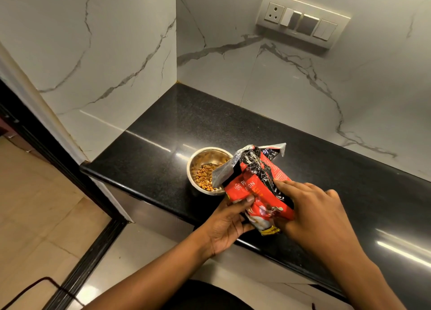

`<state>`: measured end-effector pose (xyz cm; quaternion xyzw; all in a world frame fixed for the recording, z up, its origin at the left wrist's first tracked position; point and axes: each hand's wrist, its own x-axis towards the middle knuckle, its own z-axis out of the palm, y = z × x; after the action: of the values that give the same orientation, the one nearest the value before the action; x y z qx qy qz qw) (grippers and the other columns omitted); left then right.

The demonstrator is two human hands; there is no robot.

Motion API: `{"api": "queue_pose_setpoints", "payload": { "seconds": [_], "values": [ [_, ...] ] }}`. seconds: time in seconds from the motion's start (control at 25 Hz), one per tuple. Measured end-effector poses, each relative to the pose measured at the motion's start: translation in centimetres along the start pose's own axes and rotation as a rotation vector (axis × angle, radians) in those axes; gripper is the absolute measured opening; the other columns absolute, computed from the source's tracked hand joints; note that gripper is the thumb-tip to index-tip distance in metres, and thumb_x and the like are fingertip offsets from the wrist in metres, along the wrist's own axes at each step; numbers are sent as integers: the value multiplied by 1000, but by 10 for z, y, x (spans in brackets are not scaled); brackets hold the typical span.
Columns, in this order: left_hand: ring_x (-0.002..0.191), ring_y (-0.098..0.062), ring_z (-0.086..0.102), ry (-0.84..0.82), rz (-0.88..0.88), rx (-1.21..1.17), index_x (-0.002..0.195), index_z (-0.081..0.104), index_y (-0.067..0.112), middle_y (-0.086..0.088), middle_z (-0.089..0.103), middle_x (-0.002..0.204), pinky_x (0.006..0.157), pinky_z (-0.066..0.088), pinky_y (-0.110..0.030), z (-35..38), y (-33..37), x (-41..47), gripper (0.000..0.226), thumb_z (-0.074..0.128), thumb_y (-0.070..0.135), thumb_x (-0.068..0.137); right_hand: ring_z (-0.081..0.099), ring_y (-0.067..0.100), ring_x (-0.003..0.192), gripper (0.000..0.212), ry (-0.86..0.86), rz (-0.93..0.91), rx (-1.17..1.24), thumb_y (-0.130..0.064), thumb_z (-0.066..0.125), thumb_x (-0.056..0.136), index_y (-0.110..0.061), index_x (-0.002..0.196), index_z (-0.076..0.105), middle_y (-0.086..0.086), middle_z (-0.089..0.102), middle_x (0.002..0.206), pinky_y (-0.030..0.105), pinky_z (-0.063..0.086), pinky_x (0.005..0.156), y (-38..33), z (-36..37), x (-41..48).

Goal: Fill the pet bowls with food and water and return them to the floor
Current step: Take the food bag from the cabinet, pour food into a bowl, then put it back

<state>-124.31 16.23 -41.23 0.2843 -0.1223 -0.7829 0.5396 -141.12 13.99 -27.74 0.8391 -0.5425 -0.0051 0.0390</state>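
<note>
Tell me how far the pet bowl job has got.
Done: the steel bowl on the black counter already holds kibble. In hand: both hands grip the red food bag, left hand under it, right hand on its side, its open top beside the bowl. Left: no water bowl is in view, and this bowl is not yet back on the floor.

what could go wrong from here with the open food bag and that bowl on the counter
1. The red food bag, held by the left hand and right hand, has its torn mouth open beside the steel bowl; tilting it carelessly could scatter kibble over the black counter.
2. The bowl sits near the counter's front edge, so a nudge from the bag or a hand might push it toward the floor.
</note>
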Motion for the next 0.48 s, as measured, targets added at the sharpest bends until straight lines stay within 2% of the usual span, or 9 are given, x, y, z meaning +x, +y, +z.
{"api": "queue_pose_setpoints", "payload": {
  "seconds": [0.08,0.28,0.48],
  "values": [
    [123,-39,72,-7,-4,-13,142,62,9,-25,69,141,103,58,-57,0,0,0,82,99,25,71,74,25,114,87,18,-11,-17,-45,96,56,-30,138,69,-6,77,130,43,48,77,3,4,-2],
    [118,-38,75,16,-8,-16,136,68,10,-25,71,138,97,62,-55,2,4,2,75,100,22,69,73,24,115,85,55,-6,42,-44,95,59,-31,138,69,-8,75,132,42,47,76,7,12,0],
    [124,-40,72,46,11,94,146,57,4,-23,71,139,103,58,-60,4,3,-3,60,78,8,90,73,26,116,92,94,15,147,-42,101,54,-30,139,68,-5,75,133,44,49,77,15,23,-15]
  ]
}}
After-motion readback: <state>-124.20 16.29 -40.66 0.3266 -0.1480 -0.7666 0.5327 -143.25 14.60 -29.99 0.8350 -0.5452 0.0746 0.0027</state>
